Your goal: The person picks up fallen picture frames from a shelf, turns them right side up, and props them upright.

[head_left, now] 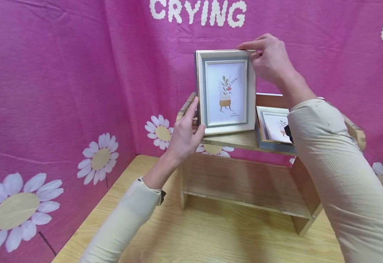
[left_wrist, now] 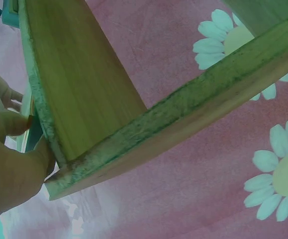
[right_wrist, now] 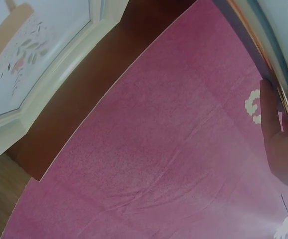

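Note:
A picture frame (head_left: 225, 91) with a cream border and a potted-plant print stands upright at the left part of the wooden shelf's top board (head_left: 237, 139). My left hand (head_left: 186, 135) grips its lower left edge, and in the left wrist view that hand (left_wrist: 14, 149) is right beside the shelf's corner. At the frame's upper right corner my right hand (head_left: 270, 58) pinches the edge between thumb and fingers. The right wrist view shows the right hand (right_wrist: 285, 154) with fingers behind the frame's edge (right_wrist: 263, 45).
A second, similar picture frame (head_left: 275, 126) leans back on the right of the top board, partly hidden by my right sleeve. Below is a lower shelf board (head_left: 244, 182). The shelf stands on a wooden table (head_left: 211, 233) against a pink cloth (head_left: 63, 73) with daisies.

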`<action>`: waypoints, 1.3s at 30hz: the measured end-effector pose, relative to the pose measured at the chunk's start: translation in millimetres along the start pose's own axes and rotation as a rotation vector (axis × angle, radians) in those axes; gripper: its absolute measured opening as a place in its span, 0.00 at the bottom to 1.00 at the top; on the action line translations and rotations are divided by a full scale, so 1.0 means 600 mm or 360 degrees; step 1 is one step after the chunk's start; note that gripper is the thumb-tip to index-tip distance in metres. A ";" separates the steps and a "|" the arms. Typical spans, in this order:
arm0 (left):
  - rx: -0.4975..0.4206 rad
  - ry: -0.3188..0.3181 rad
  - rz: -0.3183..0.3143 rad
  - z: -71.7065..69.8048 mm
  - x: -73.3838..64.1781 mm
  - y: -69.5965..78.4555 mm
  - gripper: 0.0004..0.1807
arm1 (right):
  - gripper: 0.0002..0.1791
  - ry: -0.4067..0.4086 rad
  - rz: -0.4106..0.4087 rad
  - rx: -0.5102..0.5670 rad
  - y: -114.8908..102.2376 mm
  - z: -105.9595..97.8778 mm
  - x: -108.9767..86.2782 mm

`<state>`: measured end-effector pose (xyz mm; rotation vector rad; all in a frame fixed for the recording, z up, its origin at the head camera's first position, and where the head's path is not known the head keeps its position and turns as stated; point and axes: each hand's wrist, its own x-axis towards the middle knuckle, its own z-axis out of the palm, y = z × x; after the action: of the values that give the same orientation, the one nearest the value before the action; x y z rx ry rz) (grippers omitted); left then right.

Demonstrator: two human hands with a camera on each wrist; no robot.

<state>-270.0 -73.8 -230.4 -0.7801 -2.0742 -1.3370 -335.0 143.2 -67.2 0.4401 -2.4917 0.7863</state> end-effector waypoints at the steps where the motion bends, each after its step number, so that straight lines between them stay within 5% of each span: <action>1: 0.0006 0.0011 -0.0004 0.000 0.000 -0.002 0.38 | 0.29 -0.0012 0.0008 -0.0002 0.000 -0.001 0.000; 9: 0.0100 0.0050 0.0014 0.011 0.006 -0.009 0.36 | 0.30 -0.0056 0.0009 0.0008 0.007 -0.012 -0.005; 24: 0.0562 0.0142 -0.0107 0.035 0.013 -0.005 0.36 | 0.27 -0.0068 0.0028 0.0080 0.013 -0.019 -0.028; 31: 0.0591 0.0116 -0.0181 0.043 0.010 -0.001 0.40 | 0.29 -0.0063 0.0110 0.0179 0.021 -0.017 -0.044; 39: 0.0607 0.0165 -0.0208 0.034 0.012 0.000 0.40 | 0.30 -0.0017 -0.0016 0.0129 0.006 -0.010 -0.037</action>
<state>-277.9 -53.7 -232.5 -0.4091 -2.2321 -0.9755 -316.0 153.0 -76.5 0.4862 -2.4724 0.8857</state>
